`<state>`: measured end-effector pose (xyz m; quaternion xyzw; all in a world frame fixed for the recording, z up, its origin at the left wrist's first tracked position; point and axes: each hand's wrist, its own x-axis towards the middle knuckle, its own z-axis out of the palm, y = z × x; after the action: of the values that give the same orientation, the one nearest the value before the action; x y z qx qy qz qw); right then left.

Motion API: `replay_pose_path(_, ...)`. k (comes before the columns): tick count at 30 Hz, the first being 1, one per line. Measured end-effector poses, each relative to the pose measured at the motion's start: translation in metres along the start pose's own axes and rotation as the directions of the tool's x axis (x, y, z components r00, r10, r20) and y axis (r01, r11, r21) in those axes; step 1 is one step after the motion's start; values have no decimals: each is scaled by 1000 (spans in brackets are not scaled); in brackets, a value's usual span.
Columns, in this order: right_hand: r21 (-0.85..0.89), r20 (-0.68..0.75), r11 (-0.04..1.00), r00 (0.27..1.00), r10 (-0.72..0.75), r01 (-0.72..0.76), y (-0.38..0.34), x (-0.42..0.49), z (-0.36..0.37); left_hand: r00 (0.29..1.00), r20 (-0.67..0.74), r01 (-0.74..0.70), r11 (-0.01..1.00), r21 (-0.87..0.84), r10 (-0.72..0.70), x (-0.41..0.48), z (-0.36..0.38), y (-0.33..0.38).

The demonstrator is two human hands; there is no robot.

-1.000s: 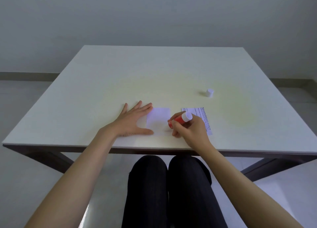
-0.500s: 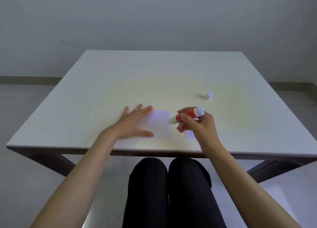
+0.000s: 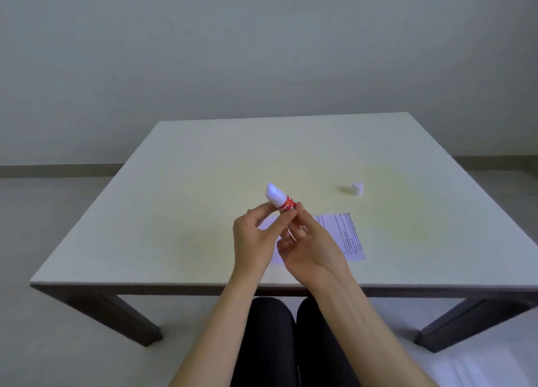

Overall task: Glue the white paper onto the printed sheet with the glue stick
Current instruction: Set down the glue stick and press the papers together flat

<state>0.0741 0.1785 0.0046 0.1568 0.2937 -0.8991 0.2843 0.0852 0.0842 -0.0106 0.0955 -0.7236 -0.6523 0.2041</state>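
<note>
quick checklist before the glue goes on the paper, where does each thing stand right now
1. Cap off the glue stick: ok, the white cap stands apart on the table, far right.
2. Glue exposed at the tip: ok, a pale tip shows, pointing up and away.
3. Grip on the stick: ok, left hand and right hand both hold it above the table.
4. Printed sheet flat and reachable: ok, lying near the right hand, partly hidden by it.
5. White paper placed and ready: cannot tell, the hands hide nearly all of it.
6. White paper held down: not ok, neither hand is on it.
</note>
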Motion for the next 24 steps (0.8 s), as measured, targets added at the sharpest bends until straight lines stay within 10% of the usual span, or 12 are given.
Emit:
replay_pose_path(9,-330,-94,940,987,-127,89,-1,1,-25,980,-72,-156,946,283,183,52,-30,10)
replay_pose_path(24,-416,-60,885,965,-256,209,-16,-15,-44,980,-193,76,826,558,40,124,-54,-37)
